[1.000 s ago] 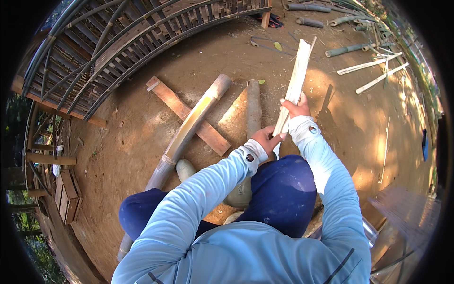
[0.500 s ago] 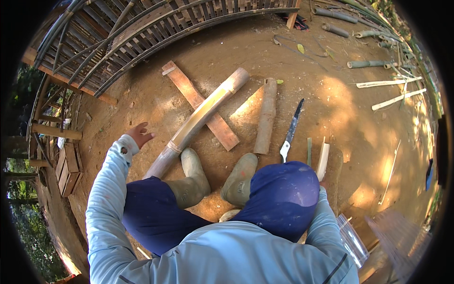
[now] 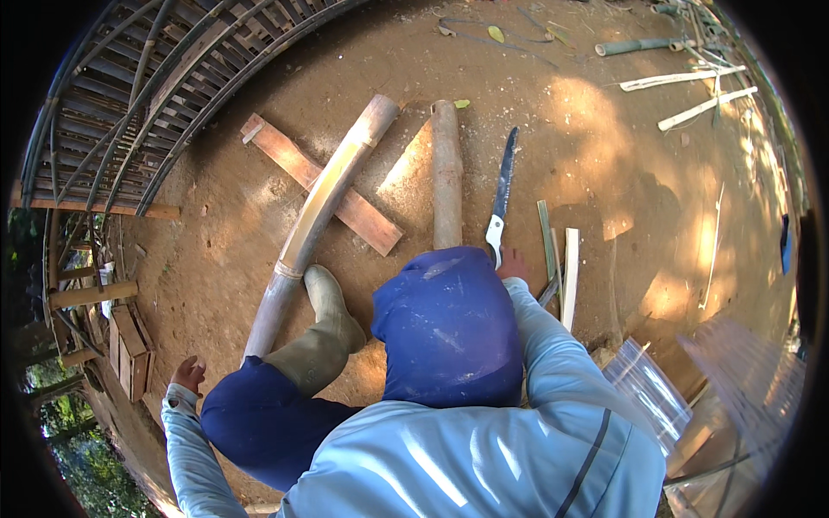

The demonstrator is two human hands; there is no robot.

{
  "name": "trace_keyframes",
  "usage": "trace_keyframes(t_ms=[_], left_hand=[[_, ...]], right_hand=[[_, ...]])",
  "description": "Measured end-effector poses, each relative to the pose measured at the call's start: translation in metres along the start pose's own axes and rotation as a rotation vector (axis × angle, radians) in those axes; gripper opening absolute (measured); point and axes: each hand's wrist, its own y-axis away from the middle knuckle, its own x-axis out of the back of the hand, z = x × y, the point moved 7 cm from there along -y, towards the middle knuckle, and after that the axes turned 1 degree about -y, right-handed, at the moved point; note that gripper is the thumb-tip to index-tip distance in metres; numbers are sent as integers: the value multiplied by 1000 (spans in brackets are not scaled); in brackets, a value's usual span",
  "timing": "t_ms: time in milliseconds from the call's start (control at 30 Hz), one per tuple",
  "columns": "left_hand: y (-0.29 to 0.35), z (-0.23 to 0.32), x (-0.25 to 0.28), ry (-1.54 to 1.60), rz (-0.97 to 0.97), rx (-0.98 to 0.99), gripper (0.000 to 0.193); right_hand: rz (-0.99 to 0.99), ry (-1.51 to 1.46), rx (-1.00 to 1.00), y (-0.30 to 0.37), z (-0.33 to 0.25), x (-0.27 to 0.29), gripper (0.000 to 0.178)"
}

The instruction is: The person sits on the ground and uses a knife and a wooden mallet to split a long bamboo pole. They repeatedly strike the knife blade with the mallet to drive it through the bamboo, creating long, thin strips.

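Observation:
My right hand is low beside the white handle of a saw, its fingers apart; the saw lies on the dirt with its dark blade pointing away. Whether the fingertips touch the handle is hard to make out. My left hand hangs over the ground beside my left knee, loosely curled with nothing in it. A long bamboo pole, its upper face pale and shaved, rests across a reddish plank. Between pole and saw lies a shorter bamboo length, its near end hidden by my right knee.
Split bamboo strips lie right of my right hand. Clear corrugated sheets are at the lower right. A slatted bamboo structure stands at the upper left, a wooden box below it. More bamboo lies far right.
My right hand has moved left and forward from the pale strip to the saw handle. The left hand has dropped back toward my knee. My right knee has swung left, and the view has shifted.

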Motion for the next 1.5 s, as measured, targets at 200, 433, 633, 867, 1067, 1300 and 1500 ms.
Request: trace_keyframes(t_ms=[200,433,633,867,1067,1300,1500], left_hand=[[-24,-43,-15,-1,-56,27,76],[-118,-143,-131,139,-273,-211,86],[-126,-164,-240,845,-158,479,92],[-139,-122,-296,1505,99,853,99],[-154,-92,-294,1592,199,823,108],[-159,-79,-295,1846,269,866,99],[-183,-81,-292,1969,339,670,86]], right_hand=[[-80,-152,99,9,-26,-39,65],[-250,-92,286,-1,-87,-45,68],[-476,451,414,-66,-196,28,95],[-126,259,48,-160,-252,21,113],[-5,262,-404,-150,-193,-60,121],[-69,498,-403,-107,-160,-32,111],[-49,558,-377,-69,-165,-10,105]])
